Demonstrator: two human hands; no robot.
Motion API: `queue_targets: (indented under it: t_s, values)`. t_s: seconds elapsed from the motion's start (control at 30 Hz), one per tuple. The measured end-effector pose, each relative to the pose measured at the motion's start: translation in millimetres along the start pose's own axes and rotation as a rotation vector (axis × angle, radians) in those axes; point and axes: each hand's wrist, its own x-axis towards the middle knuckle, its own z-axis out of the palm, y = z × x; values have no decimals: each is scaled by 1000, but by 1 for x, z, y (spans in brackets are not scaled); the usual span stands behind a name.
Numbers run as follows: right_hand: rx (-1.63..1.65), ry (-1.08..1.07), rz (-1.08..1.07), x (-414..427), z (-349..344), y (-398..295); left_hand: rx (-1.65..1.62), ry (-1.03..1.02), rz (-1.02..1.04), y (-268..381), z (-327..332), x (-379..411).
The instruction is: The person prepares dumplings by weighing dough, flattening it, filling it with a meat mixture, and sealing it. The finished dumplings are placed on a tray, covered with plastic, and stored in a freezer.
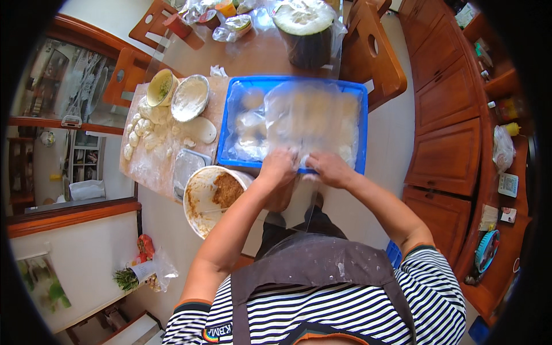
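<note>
A blue plastic tray [363,125] holds several round pale pieces, apparently dough, under clear plastic sheeting [302,112]. At the tray's near edge my left hand [280,164] has its fingers closed on the sheeting. My right hand [330,168] pinches the same sheeting a little to the right. Part of the sheet is blurred and hangs over the tray's near rim. To the left, small dough pieces [144,127] lie on a floured wooden board [151,177], beside a metal bowl of flour [190,97] and a yellow bowl with chopped greens [161,88].
A white bucket with brown filling [226,189] stands near my left forearm, beside a plastic-covered scale [187,168]. Behind the tray stands a large cut winter melon [306,39] on the table. Wooden chairs [384,60] flank the table, and cabinets [444,151] line the right side.
</note>
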Motion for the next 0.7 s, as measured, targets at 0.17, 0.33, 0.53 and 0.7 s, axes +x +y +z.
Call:
queue_targets:
  t_s: [0.17,0.33,0.53,0.7]
  values:
    - [255,-10,112,-34,-11,21,-9,-301,-291,-11,0,18]
    - [210,212,308,-1,-48,39,-64,-93,-340,-3,-22,42]
    - [-417,353,22,101,-15,83,124,299,-76,-37,10,101]
    - [-415,315,272,105,1,104,96,221,-169,-64,0,109]
